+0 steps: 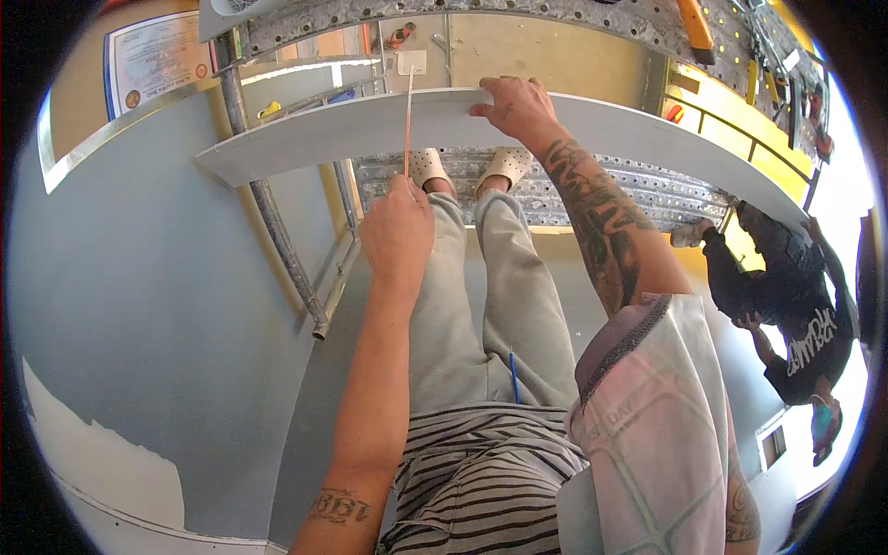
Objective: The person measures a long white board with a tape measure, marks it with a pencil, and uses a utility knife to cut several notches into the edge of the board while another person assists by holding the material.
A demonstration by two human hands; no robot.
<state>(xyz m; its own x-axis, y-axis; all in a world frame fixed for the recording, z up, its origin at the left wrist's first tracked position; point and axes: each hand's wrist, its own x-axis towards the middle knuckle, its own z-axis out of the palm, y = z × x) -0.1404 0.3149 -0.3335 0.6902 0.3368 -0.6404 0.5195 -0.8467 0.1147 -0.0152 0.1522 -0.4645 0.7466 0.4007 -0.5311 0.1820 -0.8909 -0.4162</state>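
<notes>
A long pale grey board (319,139) spans the view in front of me, over a perforated metal scaffold plank (601,185). My left hand (398,227) is closed in a fist, just on the near side of the board. From it a long, narrow blade (408,129), seen edge-on, runs away across the board and past its far edge. It looks like a handsaw; its handle is hidden in the fist. To the right, my right hand (520,109) grips the board's far edge, thumb on the face and fingers curled over the edge.
Metal scaffold tubes (277,240) stand at the left by a grey wall (148,305). A higher perforated plank (555,32) crosses the top, with tools at its right. My feet in beige clogs (427,168) are on the lower plank. Another person in black (786,277) is at the right.
</notes>
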